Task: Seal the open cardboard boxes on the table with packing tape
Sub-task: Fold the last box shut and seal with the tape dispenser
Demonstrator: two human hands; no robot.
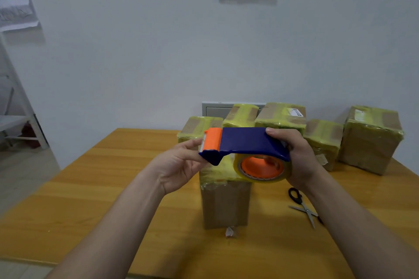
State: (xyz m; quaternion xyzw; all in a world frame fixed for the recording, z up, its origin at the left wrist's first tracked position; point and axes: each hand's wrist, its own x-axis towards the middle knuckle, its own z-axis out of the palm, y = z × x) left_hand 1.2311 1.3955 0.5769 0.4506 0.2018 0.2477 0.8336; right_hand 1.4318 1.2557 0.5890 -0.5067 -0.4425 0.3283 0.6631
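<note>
The person stands at the tabletop with a blue tape dispenser held up in both hands, just above the nearest box. The right hand grips the rear end, fingers curled over the top and palm against the roll of tape. The left hand is at the front, palm up, its fingers wrapped round the nose below the orange cutter head. I cannot tell from here whether they are also pinching the loose end of the tape.

That near box sits in the middle of the tabletop, its top already covered in yellowish tape. Five more boxes line the far edge by the wall, all banded the same way. A pair of scissors lies open to the right, and a crumpled scrap sits in front of the near box.

It looks to me like the tape is being readied: finding or freeing the end at the cutter before another strip goes down. Next, I'd guess, the left hand needs to draw out a length, then the nose has to come down flat on the box top so the tape sticks and runs straight. With every box in sight taped, the job seems nearly done.
</note>
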